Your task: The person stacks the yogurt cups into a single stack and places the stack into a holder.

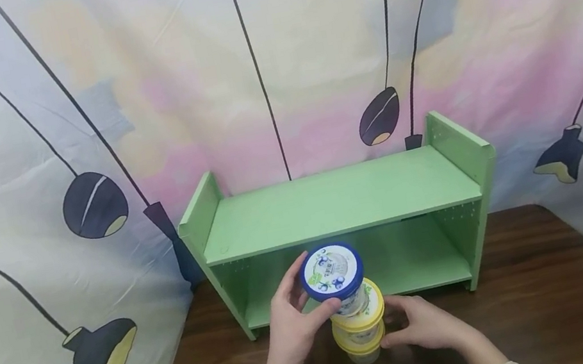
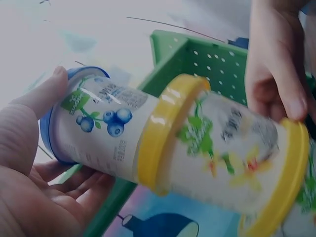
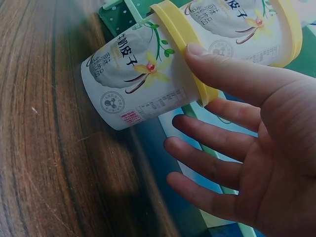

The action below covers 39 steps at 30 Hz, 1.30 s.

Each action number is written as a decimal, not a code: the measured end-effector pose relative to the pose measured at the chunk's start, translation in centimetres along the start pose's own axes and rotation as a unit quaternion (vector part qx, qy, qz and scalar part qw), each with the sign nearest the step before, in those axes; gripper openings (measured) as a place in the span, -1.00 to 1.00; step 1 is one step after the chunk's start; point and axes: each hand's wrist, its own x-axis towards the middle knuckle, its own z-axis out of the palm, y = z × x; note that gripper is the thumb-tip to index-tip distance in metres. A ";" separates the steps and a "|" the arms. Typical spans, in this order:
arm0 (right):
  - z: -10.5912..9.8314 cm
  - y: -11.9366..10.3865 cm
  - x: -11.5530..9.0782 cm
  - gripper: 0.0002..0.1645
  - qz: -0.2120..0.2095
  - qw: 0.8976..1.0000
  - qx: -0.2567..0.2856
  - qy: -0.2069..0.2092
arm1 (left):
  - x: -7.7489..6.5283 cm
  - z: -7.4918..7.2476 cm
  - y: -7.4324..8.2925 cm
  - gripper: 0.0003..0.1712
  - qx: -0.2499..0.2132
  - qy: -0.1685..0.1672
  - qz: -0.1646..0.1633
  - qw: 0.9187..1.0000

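Three lidded dairy cups stand in one stack. On top is a blue-lidded cup [image 1: 332, 271] with blueberries printed on it. Under it come an upper yellow-lidded cup [image 2: 217, 148] and a lower yellow-lidded cup [image 3: 131, 74], both with vanilla flowers. My left hand [image 1: 292, 328] grips the blue-lidded cup round its lid, thumb in front and fingers at the far side. At the stack's right, my right hand [image 1: 424, 322] has its thumb and index finger at the lower yellow lid's rim, the other fingers loosely extended.
A light green two-tier shelf [image 1: 338, 200] stands behind the stack on the dark wooden table [image 1: 568, 289]. Its raised side panels rise above the upper board. A cloth backdrop [image 1: 305, 62] printed with hanging lamps covers the wall behind.
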 end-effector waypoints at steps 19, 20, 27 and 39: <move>-0.2 0.0 0.1 -0.16 0.003 1.000 0.023 -0.014 | 0.0 1.6 -1.2 0.04 0.063 0.009 -0.010 0.998; -0.2 0.0 0.1 -0.16 0.004 1.000 0.025 -0.015 | 0.0 1.6 -1.2 0.04 0.061 0.008 -0.011 0.998; -0.2 0.2 -0.2 -0.20 -0.001 0.999 0.024 -0.022 | -0.2 1.6 -1.3 0.04 0.070 0.004 -0.014 0.997; -0.3 0.5 -0.1 -0.22 0.003 1.000 0.014 -0.021 | -0.2 1.3 -1.1 0.02 0.060 -0.008 -0.018 0.998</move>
